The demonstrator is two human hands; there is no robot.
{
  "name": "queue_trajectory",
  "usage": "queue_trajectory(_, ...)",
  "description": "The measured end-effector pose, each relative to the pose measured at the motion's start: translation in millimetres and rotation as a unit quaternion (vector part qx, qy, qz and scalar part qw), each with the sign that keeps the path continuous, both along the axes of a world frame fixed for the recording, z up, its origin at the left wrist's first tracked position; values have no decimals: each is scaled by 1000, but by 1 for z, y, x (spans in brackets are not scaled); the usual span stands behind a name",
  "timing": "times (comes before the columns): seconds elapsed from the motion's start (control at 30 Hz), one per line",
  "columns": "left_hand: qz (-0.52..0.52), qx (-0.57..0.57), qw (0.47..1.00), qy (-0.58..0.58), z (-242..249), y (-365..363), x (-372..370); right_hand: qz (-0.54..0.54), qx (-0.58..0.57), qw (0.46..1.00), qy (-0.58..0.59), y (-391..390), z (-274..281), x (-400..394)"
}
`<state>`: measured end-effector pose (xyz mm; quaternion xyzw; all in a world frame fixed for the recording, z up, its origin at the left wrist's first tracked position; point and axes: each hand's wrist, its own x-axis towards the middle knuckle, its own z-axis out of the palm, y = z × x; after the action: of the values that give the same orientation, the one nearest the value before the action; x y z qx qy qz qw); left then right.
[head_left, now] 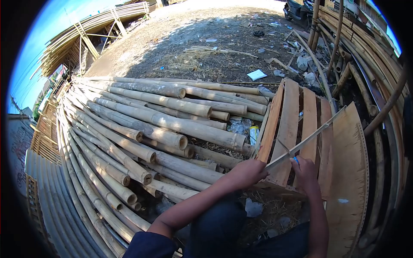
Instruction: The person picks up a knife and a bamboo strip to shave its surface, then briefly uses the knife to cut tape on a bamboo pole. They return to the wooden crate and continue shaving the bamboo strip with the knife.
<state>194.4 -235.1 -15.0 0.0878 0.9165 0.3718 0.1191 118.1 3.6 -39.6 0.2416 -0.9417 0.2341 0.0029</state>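
Observation:
A long, thin bamboo strip (316,133) slants up to the right across a wooden slat crate (288,124). My left hand (254,171) is closed around its near end, at the crate's front left corner. In my right hand (306,171) is a knife (283,145) with a bit of blue showing at the grip. Its narrow blade points up and left and crosses the strip, apparently touching it. The fingers hide most of the handle.
Several thick bamboo poles (172,120) lie piled at the left, their cut ends facing me. A plywood sheet (348,172) leans beside the crate at the right. More bamboo (357,34) is stacked at the far right. Litter and a white packet (257,75) lie on the ground.

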Motion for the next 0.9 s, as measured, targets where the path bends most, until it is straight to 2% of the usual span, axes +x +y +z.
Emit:
queue_trajectory(0.1,-6,19,999,-30,0,-3,1,11,-38,999,33,20,-33,-26)
queue_trajectory(0.13,-11,15,1000,-24,1,-3,1,-59,-25,998,8,23,-16,-32)
queue_trajectory(0.17,-15,13,1000,-19,2,-3,2,-59,-24,998,8,37,-23,-43)
queue_trajectory(0.23,-13,10,1000,-9,-1,-2,2,-162,-28,985,55,66,-33,-72)
queue_trajectory(0.37,-10,32,999,-34,2,-3,1,-140,-40,988,46,36,-27,-39)
queue_trajectory(0.43,-6,38,998,-45,4,-3,0,-34,-4,999,25,17,-26,-21)
queue_trajectory(0.53,-2,32,998,-45,4,-4,2,-28,5,999,30,14,-19,-20)
queue_trajectory(0.57,-6,22,999,-31,4,-4,4,-29,4,999,26,19,-20,-27)
queue_trajectory(0.63,-6,22,1000,-22,1,-3,5,-133,3,990,46,41,-24,-57)
queue_trajectory(0.7,-5,23,1000,-10,2,-2,5,-155,-9,986,63,51,-31,-66)
queue_trajectory(0.77,-8,27,998,-48,8,-2,4,-177,-25,981,80,51,-35,-63)
queue_trajectory(0.9,6,52,997,-64,10,-5,4,-55,18,997,44,10,-11,-18)
